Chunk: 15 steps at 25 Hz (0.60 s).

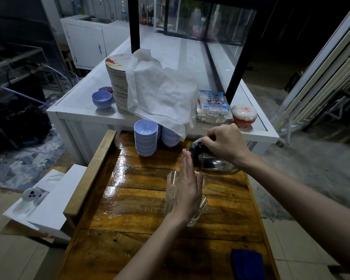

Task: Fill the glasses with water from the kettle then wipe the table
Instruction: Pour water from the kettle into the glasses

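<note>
Glossy wooden table (pixel 139 211) up front, a dim kitchen behind it. The steel kettle (pixel 216 165) sits toward the table's far right side, tipped over, dark top end pointing left. The right hand (pixel 225 145) comes in over it, wrist bent, fingers curled tight round the handle on top. Just nearer than the kettle, the clear glasses (pixel 172 179) stand clustered. The left hand (pixel 188 190) stands on edge against them, fingers straight and pressed together, tips up by the kettle's dark end, thumb hidden. A blue cloth (pixel 247 263) lies well nearer than the kettle. Beyond the kettle, to its left, stacked lilac bowls (pixel 146 138).
</note>
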### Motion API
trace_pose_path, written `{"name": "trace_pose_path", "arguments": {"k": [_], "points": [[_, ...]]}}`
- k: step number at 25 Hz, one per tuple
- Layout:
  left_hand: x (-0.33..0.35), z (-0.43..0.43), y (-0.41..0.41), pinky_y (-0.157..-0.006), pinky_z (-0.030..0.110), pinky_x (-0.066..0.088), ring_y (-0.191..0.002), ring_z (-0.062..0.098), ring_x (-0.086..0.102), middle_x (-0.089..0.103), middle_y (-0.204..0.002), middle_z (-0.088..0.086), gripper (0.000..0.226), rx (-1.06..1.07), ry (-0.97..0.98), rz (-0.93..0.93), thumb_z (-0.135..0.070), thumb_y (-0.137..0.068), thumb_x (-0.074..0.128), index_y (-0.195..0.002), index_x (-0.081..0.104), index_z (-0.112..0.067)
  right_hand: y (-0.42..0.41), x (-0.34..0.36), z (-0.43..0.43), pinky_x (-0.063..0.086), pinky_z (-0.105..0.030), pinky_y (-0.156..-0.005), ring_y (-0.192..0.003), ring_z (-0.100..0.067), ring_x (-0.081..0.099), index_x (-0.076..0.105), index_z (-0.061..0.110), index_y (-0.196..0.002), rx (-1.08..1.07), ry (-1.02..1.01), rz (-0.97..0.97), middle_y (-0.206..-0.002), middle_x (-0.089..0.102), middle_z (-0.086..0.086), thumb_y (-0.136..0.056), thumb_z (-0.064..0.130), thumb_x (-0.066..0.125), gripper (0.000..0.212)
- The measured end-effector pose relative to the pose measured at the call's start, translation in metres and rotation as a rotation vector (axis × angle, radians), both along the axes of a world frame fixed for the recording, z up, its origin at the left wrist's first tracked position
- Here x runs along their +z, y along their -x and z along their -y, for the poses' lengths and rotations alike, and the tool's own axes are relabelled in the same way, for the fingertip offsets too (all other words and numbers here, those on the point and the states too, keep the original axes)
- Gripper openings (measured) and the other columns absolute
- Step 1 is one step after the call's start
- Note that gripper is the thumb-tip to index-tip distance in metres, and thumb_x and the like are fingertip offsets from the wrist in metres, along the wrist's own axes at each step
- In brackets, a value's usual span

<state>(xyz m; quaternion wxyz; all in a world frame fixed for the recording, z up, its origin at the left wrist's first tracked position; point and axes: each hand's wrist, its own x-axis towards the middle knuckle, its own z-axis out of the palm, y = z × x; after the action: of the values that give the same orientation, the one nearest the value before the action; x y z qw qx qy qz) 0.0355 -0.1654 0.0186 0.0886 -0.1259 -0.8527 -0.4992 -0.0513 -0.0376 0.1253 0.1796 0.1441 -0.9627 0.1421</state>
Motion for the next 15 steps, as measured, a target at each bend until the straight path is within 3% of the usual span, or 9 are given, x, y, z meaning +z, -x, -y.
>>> {"name": "trace_pose_path", "arguments": {"k": [4,8,12,15], "points": [[0.0,0.001,-0.001,-0.1,-0.002,-0.018,-0.147,0.002,-0.012,-0.017,-0.161,-0.008,0.063,0.016,0.006,-0.001,-0.034,-0.104,0.027,-0.153,-0.009,-0.02,0.0,0.0,0.003,0.044,-0.035,-0.065,-0.05,-0.022,0.056,0.069,0.007,-0.058,0.013,0.001,-0.007,-0.05,0.062,-0.006,-0.081,0.041,0.049,0.046],[-0.003,0.004,0.0,-0.109,0.003,-0.01,-0.147,0.002,-0.012,-0.018,-0.16,-0.009,0.063,0.015,-0.011,-0.013,-0.035,-0.104,0.028,-0.154,-0.009,-0.019,0.0,0.002,0.007,0.036,-0.031,-0.068,-0.049,-0.021,0.054,0.069,0.007,-0.057,0.018,-0.018,-0.029,-0.049,0.061,-0.006,-0.081,0.039,0.05,0.044],[-0.006,0.007,0.001,-0.108,0.003,-0.011,-0.147,0.002,-0.012,-0.019,-0.16,-0.011,0.064,0.017,-0.019,-0.009,-0.035,-0.104,0.028,-0.154,-0.009,-0.02,-0.002,0.001,0.011,0.039,-0.033,-0.07,-0.049,-0.02,0.052,0.067,0.008,-0.055,0.014,-0.022,-0.039,-0.048,0.059,-0.005,-0.081,0.038,0.051,0.042],[-0.007,0.008,0.001,-0.106,0.001,-0.012,-0.147,0.001,-0.012,-0.019,-0.16,-0.011,0.064,0.017,-0.011,-0.006,-0.036,-0.104,0.028,-0.154,-0.009,-0.02,-0.004,0.001,0.013,0.029,-0.031,-0.072,-0.048,-0.015,0.048,0.066,0.011,-0.055,0.014,-0.024,-0.037,-0.047,0.055,0.001,-0.084,0.035,0.054,0.04]]}}
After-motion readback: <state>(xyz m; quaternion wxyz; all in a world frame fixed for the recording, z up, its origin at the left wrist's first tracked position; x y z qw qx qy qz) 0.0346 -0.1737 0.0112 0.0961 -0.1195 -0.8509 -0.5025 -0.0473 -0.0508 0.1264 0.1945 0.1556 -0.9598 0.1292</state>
